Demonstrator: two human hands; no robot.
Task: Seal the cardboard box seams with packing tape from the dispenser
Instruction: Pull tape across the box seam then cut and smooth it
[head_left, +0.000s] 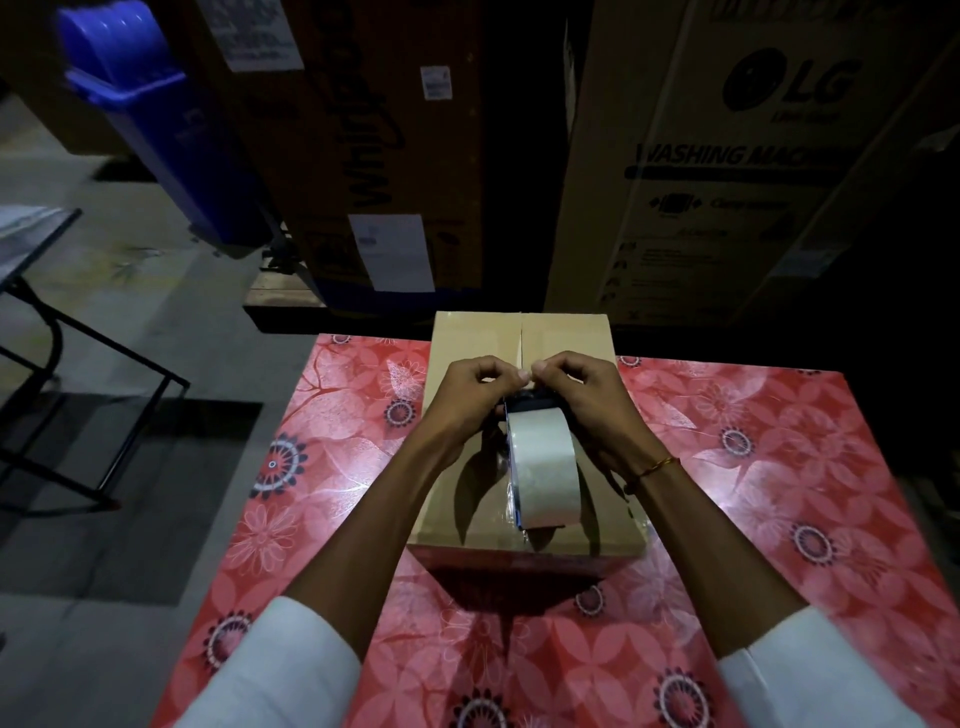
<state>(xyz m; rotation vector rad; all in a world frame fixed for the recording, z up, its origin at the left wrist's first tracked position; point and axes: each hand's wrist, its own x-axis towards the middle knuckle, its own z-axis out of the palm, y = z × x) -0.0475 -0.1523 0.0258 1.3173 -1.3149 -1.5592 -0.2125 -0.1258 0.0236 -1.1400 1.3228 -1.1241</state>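
Brown cardboard box sits on my red floral counter, far centre seam bare. Both grips, left hand and right hand, pinch at the white tape dispenser's tape end; sealing looks barely begun.

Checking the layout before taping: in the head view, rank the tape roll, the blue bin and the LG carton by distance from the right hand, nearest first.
1. Tape roll: on the box, right beside the right hand.
2. LG carton: behind the table, right.
3. Blue bin: far back, left.
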